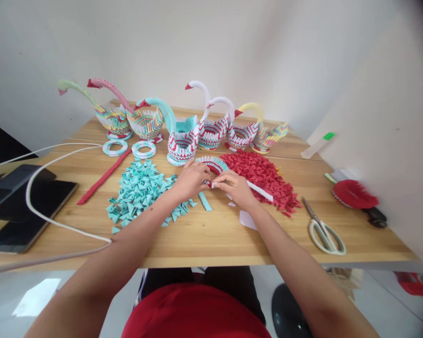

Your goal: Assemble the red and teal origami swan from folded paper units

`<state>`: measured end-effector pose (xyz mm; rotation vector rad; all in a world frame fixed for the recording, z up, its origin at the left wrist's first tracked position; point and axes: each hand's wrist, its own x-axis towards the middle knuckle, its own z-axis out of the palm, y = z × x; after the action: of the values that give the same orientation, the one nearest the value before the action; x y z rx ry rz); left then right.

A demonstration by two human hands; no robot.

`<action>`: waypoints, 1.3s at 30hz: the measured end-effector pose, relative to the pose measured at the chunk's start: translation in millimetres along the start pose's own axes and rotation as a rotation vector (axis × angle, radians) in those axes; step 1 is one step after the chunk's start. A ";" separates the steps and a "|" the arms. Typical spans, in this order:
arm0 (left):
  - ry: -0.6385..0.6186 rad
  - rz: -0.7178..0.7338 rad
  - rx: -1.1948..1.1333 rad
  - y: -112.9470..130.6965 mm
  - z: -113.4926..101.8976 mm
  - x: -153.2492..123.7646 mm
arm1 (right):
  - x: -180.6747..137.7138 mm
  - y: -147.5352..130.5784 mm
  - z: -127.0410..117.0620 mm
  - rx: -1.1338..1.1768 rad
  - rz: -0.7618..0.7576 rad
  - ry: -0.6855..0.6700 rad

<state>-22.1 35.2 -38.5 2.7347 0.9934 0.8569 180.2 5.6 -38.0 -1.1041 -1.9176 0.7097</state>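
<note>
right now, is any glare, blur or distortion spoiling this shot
Head view: a bright glare patch on the floor at lower left; head view: wide-angle stretch seems to enlarge the forearms toward the lower corners; head view: the red fringed piece at right looks smeared, and the top right corner is dark.

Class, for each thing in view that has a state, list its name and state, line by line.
Right hand: pinching a small white piece
Left hand: fingers bent, grip unclear
Scissors: closed, lying flat
Phone: lying flat, screen mostly dark
Paper swans: standing upright
Pale rings: lying flat
Red strip: lying flat
Turquoise pieces: heaped loose
Red pieces: heaped loose
</note>
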 end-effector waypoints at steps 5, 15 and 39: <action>-0.004 -0.008 -0.010 0.0 -0.3 0.0 | 0.6 -0.4 0.5 -0.008 -0.001 0.007; 0.004 0.000 -0.001 -1.0 1.3 0.4 | -1.6 2.7 -0.2 0.018 0.015 0.016; -0.008 -0.021 0.011 0.3 -3.6 -3.2 | -3.0 -11.9 -2.3 -0.105 0.035 0.112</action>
<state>-25.9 32.7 -36.9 2.7288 1.0267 0.8383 177.8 -2.3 -28.6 -1.2192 -1.8617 0.5600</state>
